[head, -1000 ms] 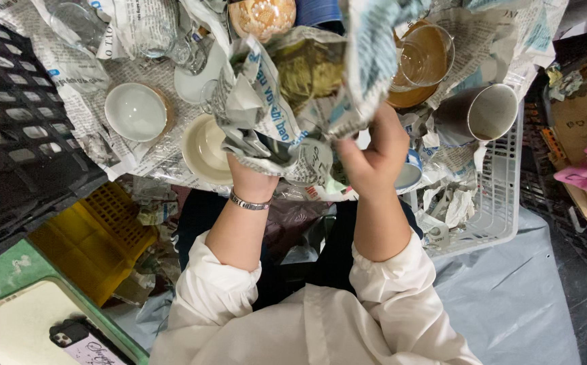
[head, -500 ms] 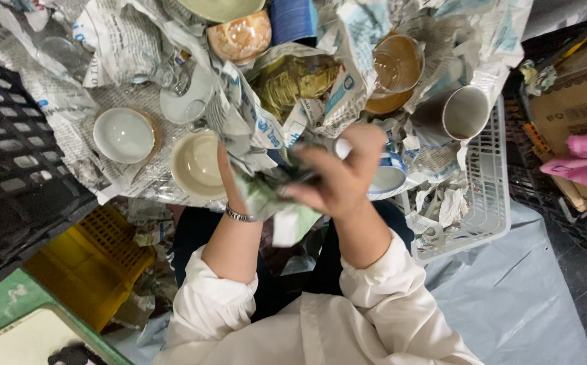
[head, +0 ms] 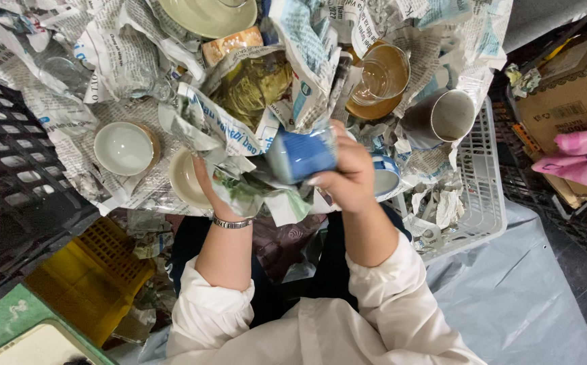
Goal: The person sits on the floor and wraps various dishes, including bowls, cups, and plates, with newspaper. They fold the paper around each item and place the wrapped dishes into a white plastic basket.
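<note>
My right hand (head: 351,172) grips a blue cup (head: 301,154) lying on its side, half out of crumpled newspaper (head: 229,132). My left hand (head: 207,184) sits under that paper wrap, fingers hidden in it, a metal bracelet on the wrist. Both hands are raised over a white plastic basket (head: 486,203) full of crockery and newspaper. A cream bowl (head: 186,179) lies right behind my left hand.
In the basket lie a white bowl (head: 123,147), a glass in a brown bowl (head: 378,81), a grey mug (head: 445,116), a pale green plate (head: 209,13) and a clear glass (head: 63,67). A black crate (head: 3,169) stands left, a yellow crate (head: 84,277) lower left, cardboard boxes (head: 571,88) right.
The hands have pulled the bundle toward me and peeled the newspaper back, baring the blue cup. The right hand has shifted from the paper onto the cup.
</note>
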